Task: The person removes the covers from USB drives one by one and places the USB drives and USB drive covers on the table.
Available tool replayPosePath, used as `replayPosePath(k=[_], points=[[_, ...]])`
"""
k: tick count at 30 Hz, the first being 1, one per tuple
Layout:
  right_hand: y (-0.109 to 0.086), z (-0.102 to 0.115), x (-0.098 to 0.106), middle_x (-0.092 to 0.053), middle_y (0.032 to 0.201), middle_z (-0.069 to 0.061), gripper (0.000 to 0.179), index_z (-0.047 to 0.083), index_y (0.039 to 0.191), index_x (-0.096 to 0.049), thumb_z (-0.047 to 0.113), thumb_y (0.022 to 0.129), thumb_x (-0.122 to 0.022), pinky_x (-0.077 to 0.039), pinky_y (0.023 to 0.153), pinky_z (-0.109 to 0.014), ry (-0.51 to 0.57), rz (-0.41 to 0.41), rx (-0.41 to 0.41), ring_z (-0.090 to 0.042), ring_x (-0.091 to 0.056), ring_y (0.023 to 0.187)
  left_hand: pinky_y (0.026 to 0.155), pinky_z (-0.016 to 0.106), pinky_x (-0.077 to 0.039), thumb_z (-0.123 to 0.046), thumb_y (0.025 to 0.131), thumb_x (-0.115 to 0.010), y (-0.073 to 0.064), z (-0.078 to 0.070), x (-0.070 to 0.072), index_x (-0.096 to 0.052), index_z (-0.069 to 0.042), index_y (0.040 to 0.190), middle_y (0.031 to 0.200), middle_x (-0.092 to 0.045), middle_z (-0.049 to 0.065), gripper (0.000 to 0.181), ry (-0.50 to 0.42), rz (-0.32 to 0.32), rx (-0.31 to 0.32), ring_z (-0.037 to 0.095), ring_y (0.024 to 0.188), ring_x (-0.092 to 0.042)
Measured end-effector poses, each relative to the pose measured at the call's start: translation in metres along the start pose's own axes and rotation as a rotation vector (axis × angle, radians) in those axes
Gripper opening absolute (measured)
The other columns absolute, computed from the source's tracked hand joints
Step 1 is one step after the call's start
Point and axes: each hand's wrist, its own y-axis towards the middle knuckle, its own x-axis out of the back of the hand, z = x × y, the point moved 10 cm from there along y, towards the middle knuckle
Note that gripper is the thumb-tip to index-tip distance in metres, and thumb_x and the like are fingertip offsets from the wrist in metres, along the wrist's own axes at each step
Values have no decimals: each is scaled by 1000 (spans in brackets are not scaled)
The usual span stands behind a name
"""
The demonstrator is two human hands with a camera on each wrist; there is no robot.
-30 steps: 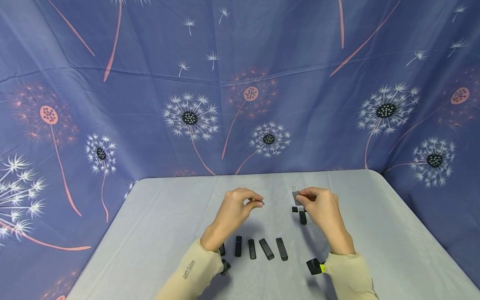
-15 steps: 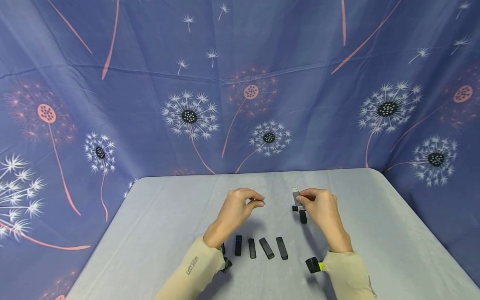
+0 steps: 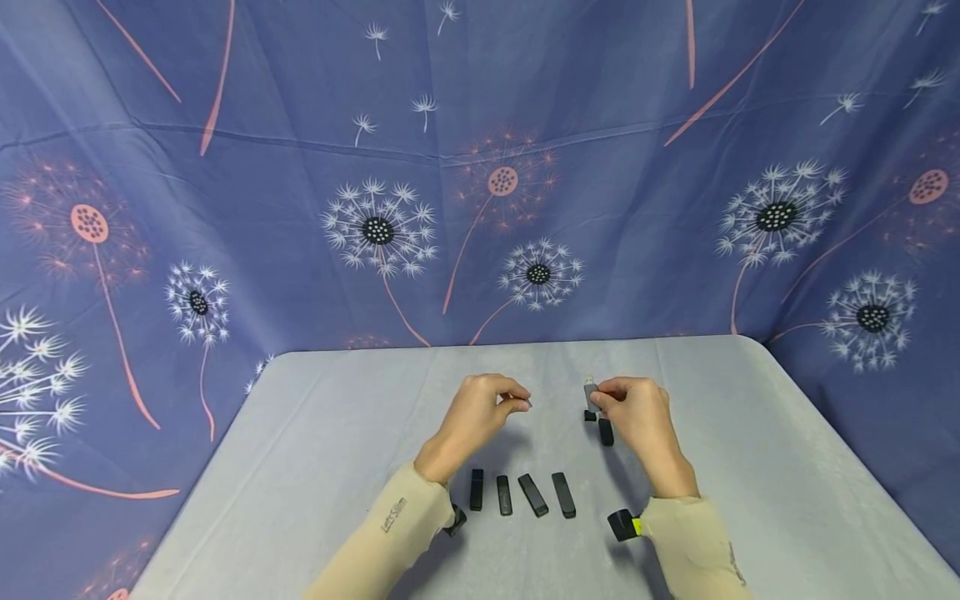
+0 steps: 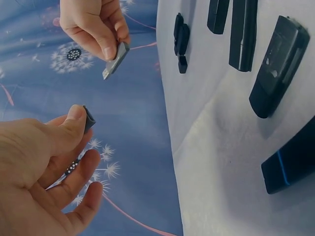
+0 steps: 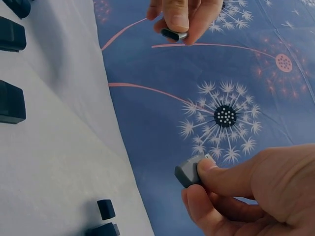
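My left hand [image 3: 480, 417] pinches a small grey cap [image 4: 89, 119] between thumb and forefinger; the other fingers are loosely bent in the left wrist view. To its right, my right hand [image 3: 641, 421] pinches a grey USB stick [image 3: 591, 397] by its body, with the bare metal plug pointing up and away. Both hands are raised over the table, a gap between cap and stick. The cap's hollow end shows in the right wrist view. Below the right hand, a small black cap [image 3: 590, 415] and a black USB stick [image 3: 606, 432] lie on the table.
Nearer to me, several dark USB sticks [image 3: 533, 496] lie in a row on the light grey table [image 3: 337, 467]. A blue curtain [image 3: 637, 208] with dandelion prints hangs behind the table. A black wrist camera [image 3: 622, 525] sits at the right sleeve.
Both hands keep their grips and almost their positions. The left forearm has shifted slightly right, and the dark stick beside its wrist has gone out of sight behind it.
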Motion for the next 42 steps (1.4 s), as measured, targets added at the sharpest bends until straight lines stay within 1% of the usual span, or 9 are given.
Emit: replayPosePath(k=[2, 5, 10, 18, 24, 27, 30, 36, 42], points=[[0, -3, -1, -78, 85, -12, 16, 0, 101, -80, 14, 93, -77, -57, 64, -37, -5, 3, -19, -21, -73, 71, 74, 21, -57, -15, 88, -81, 2, 2, -3, -83, -14, 97, 96, -80, -2, 10, 5, 15, 7, 10, 85, -74], [-2, -11, -4, -78, 79, -11, 15, -1, 98, -80, 13, 92, -78, -55, 63, -37, -11, 19, -73, -20, -72, 69, 73, 20, -56, -17, 89, -80, 5, 3, -7, -83, -15, 97, 97, -80, -3, 9, 16, 36, 10, 9, 85, -73], [-3, -21, -11, -76, 74, -11, 16, -3, 97, -79, 12, 92, -78, -53, 56, -33, -14, 49, -143, -19, -70, 65, 73, 20, -56, -17, 88, -81, 7, 1, -11, -83, -15, 97, 97, -80, -3, 9, 18, 50, 12, 9, 86, -74], [0, -26, -19, -76, 72, -12, 16, -6, 95, -79, 9, 91, -78, -52, 53, -29, -5, 62, -150, -19, -72, 62, 73, 18, -55, -17, 89, -80, 8, 1, -16, -83, -15, 98, 97, -80, -3, 9, 24, 65, 19, 9, 86, -74], [-1, -31, -29, -74, 69, -9, 14, -4, 93, -79, 10, 90, -79, -51, 52, -28, 4, 93, -189, -15, -69, 59, 73, 17, -55, -19, 89, -80, 11, 4, -22, -83, -15, 98, 97, -80, -3, 9, 20, 79, 15, 8, 86, -73], [-1, -32, -35, -74, 67, -9, 14, -4, 92, -79, 10, 91, -78, -50, 52, -27, 2, 115, -198, -14, -67, 57, 73, 16, -55, -18, 90, -79, 13, 5, -26, -83, -16, 98, 99, -80, -3, 9, 16, 105, 24, 6, 87, -73], [-1, -33, -39, -73, 66, -10, 14, -5, 91, -78, 9, 91, -77, -50, 52, -27, -8, 128, -198, -14, -66, 57, 73, 15, -54, -18, 91, -78, 16, 5, -33, -83, -17, 100, 100, -80, -4, 10, 30, 148, 32, 4, 86, -71], [-1, -30, -45, -72, 66, -9, 12, -5, 87, -79, 7, 89, -78, -51, 54, -30, -46, 120, -178, -20, -66, 64, 71, 14, -52, -18, 92, -78, 19, 1, -47, -84, -15, 100, 96, -80, -5, 10, 116, 232, -4, 2, 79, -69], [-2, -26, -48, -76, 82, -17, 9, -4, 83, -79, 5, 85, -81, -57, 66, -41, -84, 99, -144, -34, -69, 83, 72, 14, -53, -18, 92, -78, 22, -1, -59, -84, -14, 100, 95, -80, -6, 11, 176, 268, -24, 4, 81, -71]])
